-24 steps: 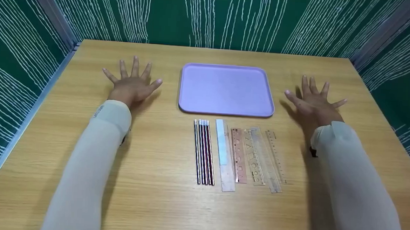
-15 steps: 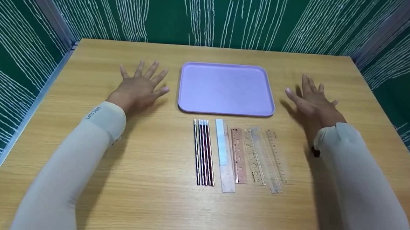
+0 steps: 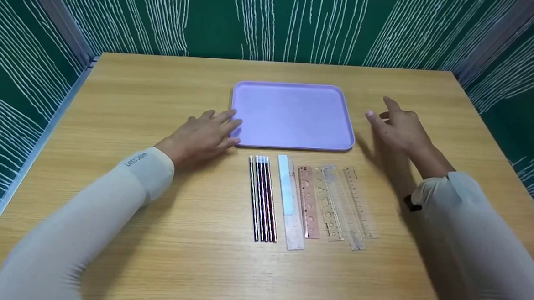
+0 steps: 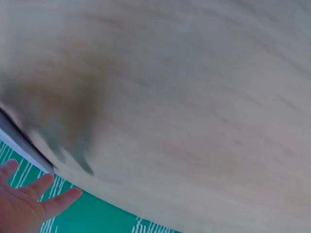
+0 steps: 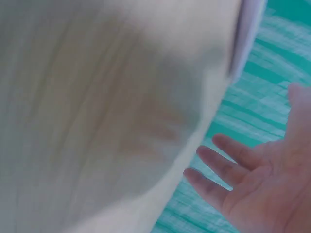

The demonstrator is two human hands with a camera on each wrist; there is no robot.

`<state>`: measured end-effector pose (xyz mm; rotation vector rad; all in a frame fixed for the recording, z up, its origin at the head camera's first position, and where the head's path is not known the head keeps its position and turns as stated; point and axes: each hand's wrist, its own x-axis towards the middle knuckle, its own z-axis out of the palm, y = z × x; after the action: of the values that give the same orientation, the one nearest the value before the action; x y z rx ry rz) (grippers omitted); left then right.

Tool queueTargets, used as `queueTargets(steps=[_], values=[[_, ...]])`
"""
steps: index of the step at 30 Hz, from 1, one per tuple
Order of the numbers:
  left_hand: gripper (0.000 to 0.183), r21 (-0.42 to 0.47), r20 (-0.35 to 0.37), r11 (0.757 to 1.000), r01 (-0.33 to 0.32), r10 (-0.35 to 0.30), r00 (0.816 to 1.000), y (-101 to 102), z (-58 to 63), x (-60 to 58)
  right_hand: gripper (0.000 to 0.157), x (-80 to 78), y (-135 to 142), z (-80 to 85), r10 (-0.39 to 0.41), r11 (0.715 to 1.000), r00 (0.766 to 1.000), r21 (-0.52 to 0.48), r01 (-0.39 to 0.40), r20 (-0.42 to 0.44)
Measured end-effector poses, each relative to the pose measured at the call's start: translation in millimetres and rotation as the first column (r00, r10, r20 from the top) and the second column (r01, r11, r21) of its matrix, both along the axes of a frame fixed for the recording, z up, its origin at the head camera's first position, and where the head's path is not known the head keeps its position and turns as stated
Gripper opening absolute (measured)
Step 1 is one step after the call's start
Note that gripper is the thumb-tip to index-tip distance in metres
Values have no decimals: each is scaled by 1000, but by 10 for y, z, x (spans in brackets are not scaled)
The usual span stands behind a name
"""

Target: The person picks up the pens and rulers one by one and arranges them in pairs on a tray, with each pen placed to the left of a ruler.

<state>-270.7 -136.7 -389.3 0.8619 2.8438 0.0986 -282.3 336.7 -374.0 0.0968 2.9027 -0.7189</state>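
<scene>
A shallow purple tray [image 3: 296, 115] lies toward the back of the wooden table. My left hand [image 3: 199, 135] is at its left front side, and its fingertips overlap the tray's rim in the head view. In the left wrist view the fingers of that hand [image 4: 34, 199] are spread, with the tray's edge [image 4: 22, 145] beside them. To the right of the tray, apart from it, is my right hand [image 3: 403, 129], thumb toward the tray. In the right wrist view this hand [image 5: 262, 179] holds nothing, its fingers extended and slightly bent.
In front of the tray lie several striped pencils [image 3: 263, 200] side by side. Right of them are a ruler with a blue strip [image 3: 285, 185], a pink ruler [image 3: 308, 202] and several clear rulers [image 3: 344, 209]. A green, white-streaked wall [image 3: 210, 19] stands behind the table.
My left hand has moved right and toward me, from the table to the tray's left side. My right hand has turned, its spread fingers drawing together. The tray, pencils and rulers stay put.
</scene>
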Motion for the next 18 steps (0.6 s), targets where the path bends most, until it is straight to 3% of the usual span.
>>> queueTargets(steps=[3,7,11,18], values=[[70,29,34,999,-13,12,999,31,-60,8,90,158,-223,71,-8,997,995,-79,0,-98],[71,64,79,997,-49,44,996,71,-109,1,75,378,-502,148,9,974,988,-221,-44,-156],[72,72,91,995,-69,62,994,111,-142,-19,66,552,-731,191,41,933,988,-348,-91,-147],[75,67,89,995,-70,64,994,179,-191,-62,63,772,-962,204,130,877,989,-458,-145,-63]])
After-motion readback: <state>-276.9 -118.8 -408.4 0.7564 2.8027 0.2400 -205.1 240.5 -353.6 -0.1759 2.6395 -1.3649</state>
